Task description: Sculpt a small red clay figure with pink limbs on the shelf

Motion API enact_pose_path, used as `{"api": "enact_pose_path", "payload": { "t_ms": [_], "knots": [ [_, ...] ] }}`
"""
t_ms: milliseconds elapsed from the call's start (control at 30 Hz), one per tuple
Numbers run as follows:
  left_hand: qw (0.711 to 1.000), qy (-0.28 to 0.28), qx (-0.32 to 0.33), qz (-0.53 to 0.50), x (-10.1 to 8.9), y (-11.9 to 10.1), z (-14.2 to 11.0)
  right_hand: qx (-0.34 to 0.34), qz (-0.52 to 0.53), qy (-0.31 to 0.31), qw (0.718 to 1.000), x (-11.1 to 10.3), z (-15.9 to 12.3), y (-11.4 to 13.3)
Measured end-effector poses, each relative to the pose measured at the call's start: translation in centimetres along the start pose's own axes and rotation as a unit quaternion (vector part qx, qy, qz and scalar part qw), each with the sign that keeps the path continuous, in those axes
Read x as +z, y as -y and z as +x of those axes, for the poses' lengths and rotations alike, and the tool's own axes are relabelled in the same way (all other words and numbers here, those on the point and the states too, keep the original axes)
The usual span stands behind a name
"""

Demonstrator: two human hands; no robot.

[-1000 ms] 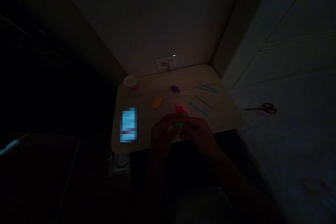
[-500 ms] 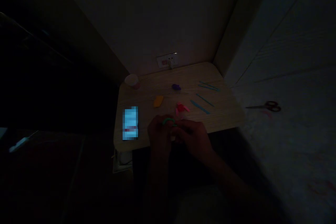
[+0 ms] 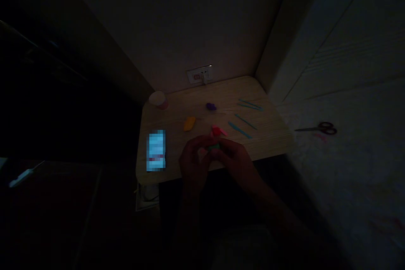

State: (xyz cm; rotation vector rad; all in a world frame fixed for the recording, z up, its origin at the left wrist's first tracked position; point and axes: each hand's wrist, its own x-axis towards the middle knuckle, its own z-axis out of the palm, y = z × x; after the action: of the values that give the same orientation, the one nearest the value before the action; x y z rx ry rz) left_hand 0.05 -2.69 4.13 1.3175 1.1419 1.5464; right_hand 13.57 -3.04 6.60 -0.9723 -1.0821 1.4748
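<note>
Through my head view I take the red-and-pink piece (image 3: 216,130) on the wooden table (image 3: 172,147) as my landmark, and just on its near side I have the small green piece (image 3: 214,147), held up between both hands. My left hand (image 3: 193,162) has its grip clamped on the green piece, thumb and fingers bent round in a loop, and the grip of my right hand (image 3: 236,158) is clamped on it from the other side; the fingers hide much of its shape, and I can't tell whether it touches the landmark. Left of the landmark I see the orange lump (image 3: 189,123), and farther left the lit phone (image 3: 156,151). Beyond the landmark lies the purple lump (image 3: 211,106), with the cup (image 3: 158,99) far off to the left and the wall socket (image 3: 200,75) behind. To its right I make out the flat blue tool (image 3: 239,130), the single thin stick (image 3: 246,122) and two more blue sticks (image 3: 250,104). Well apart to its right, off the table, are the scissors (image 3: 316,128)
</note>
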Motion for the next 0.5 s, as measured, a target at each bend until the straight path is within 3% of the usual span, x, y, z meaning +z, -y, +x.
{"api": "enact_pose_path", "payload": {
  "t_ms": [200, 367, 500],
  "knots": [
    [0.991, 0.125, 0.035, 0.025, -0.6, -1.0, 0.1, 0.000, 0.022, -0.025, 0.999, -0.5, 0.4, -0.3],
    [0.998, 0.053, 0.040, -0.008, -1.9, -0.4, 0.9, -0.041, -0.063, -0.085, 0.994, -2.7, 2.1, 0.5],
    [0.998, 0.000, 0.037, 0.060, -3.3, 1.1, 1.4, -0.077, -0.207, -0.120, 0.968, -5.7, 6.2, 0.3]
  ]
}}
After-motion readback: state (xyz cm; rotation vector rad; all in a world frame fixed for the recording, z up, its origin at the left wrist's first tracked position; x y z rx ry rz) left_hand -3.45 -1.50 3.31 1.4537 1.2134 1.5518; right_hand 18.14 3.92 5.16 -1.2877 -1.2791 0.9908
